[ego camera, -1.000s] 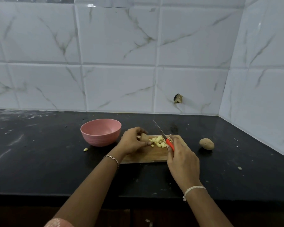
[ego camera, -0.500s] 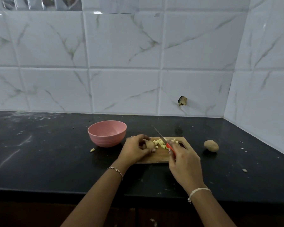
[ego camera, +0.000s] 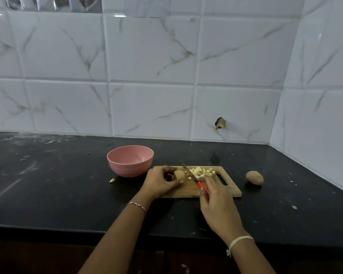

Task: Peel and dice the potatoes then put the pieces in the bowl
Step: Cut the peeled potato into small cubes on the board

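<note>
A wooden cutting board (ego camera: 232, 189) lies on the black counter. On its far part sits a pile of pale diced potato pieces (ego camera: 201, 172). My left hand (ego camera: 160, 181) grips a potato piece (ego camera: 179, 174) on the board's left end. My right hand (ego camera: 216, 202) holds a red-handled knife (ego camera: 192, 177), whose blade points away between the piece and the dice. An empty pink bowl (ego camera: 130, 161) stands just left of the board. A whole unpeeled potato (ego camera: 254, 177) lies to the right of the board.
One stray potato bit (ego camera: 112, 180) lies on the counter (ego camera: 48, 184) left of the bowl. Small scraps dot the counter at the right. White marble-look tiled walls close the back and the right side. The counter's front edge runs below my forearms.
The view has shifted, so the board and bowl sit further right in frame. My right hand has drawn back toward me with the knife. The left hand keeps its grip on the potato piece.
</note>
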`<state>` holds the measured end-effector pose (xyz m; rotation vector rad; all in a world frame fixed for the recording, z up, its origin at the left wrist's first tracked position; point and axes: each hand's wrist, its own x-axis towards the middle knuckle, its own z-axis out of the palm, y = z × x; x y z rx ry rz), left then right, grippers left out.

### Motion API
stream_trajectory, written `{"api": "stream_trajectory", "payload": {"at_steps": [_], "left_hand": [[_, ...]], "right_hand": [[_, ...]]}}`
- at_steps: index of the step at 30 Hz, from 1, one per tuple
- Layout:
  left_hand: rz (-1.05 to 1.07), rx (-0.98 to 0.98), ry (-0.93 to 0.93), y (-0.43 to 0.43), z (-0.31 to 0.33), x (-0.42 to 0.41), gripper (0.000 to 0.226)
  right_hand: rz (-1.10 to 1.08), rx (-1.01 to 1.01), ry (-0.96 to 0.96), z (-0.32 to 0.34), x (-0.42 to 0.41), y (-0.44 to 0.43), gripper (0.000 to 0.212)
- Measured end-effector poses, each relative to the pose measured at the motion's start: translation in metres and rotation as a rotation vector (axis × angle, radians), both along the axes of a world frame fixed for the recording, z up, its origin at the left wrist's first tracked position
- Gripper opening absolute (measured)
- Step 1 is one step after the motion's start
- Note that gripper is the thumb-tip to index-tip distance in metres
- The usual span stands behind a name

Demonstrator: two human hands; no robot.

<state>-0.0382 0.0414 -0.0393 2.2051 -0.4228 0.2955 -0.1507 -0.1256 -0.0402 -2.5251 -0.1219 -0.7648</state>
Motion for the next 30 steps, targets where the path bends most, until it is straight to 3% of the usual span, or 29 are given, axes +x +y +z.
{"api": "stream_trajectory", "payload": {"at_steps": [14, 30], "left_hand": [[-0.01, -0.058, 0.038, 0.0, 0.0, 0.006, 0.044], [-0.05, -0.123, 0.098, -0.002, 0.0, 0.01, 0.046]], "right_hand": [[-0.04, -0.144, 0.076, 0.0, -0.014, 0.018, 0.023], [-0.021, -0.123, 0.096, 0.011, 0.01, 0.024, 0.021]]}}
